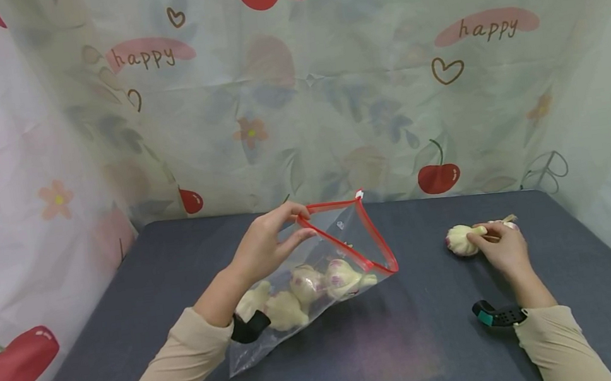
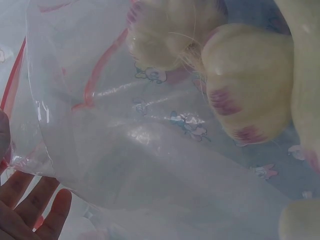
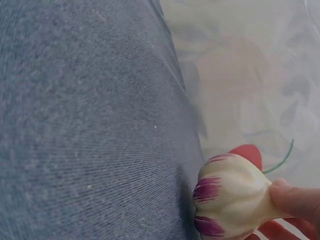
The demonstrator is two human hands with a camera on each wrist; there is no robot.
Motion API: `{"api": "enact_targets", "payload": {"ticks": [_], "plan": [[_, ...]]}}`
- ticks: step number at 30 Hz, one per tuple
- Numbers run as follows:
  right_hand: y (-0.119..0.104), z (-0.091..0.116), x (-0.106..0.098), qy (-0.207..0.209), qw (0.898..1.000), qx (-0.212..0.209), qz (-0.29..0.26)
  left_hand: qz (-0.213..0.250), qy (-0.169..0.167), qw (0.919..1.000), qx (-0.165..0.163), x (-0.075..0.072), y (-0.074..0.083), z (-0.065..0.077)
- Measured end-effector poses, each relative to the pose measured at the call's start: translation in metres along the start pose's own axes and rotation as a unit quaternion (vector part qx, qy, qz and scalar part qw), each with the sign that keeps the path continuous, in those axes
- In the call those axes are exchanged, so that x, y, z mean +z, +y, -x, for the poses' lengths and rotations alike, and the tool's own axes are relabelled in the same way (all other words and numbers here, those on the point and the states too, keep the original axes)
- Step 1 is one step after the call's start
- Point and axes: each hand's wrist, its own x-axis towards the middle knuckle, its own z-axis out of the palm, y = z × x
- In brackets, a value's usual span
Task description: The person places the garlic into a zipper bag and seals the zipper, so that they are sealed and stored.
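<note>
Ideally, with the left hand [image 1: 266, 242] pinching the zip bag [image 1: 378, 235] by its rim and the right hand [image 1: 506, 251] pinching a garlic bulb [image 1: 460, 241] by its neck over the worktop [image 1: 445, 300]'s right side, hold the mouth wide.

From above the near side, a head-worn camera looks forward and down across the table [image 1: 439, 301] to the printed backdrop [image 1: 317, 100], the widest and farthest of three views, taking in both the left hand [image 1: 266, 240] and right hand [image 1: 507, 251]. The left-wrist camera faces the clear bag [image 1: 376, 236] at close range, its garlic bulbs [image 2: 250, 82] large in frame; the head view shares both. The right-wrist camera, also close and tipped sideways, looks past a held garlic bulb [image 3: 230, 197], sharing bulb, table and backdrop with the head view.
</note>
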Motion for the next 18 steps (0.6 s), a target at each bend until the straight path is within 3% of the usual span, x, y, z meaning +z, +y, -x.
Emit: {"api": "enact_targets", "payload": {"ticks": [11, 18], "plan": [[-0.010, -0.001, -0.004, -0.003, 0.999, 0.036, -0.009, -0.004, 0.002, 1.0000, 0.002, -0.001, 0.001, -0.001], [-0.018, 0.001, -0.008, -0.012, 1.000, 0.020, -0.011, -0.003, 0.003, 1.0000, 0.001, 0.000, 0.001, 0.000]]}}
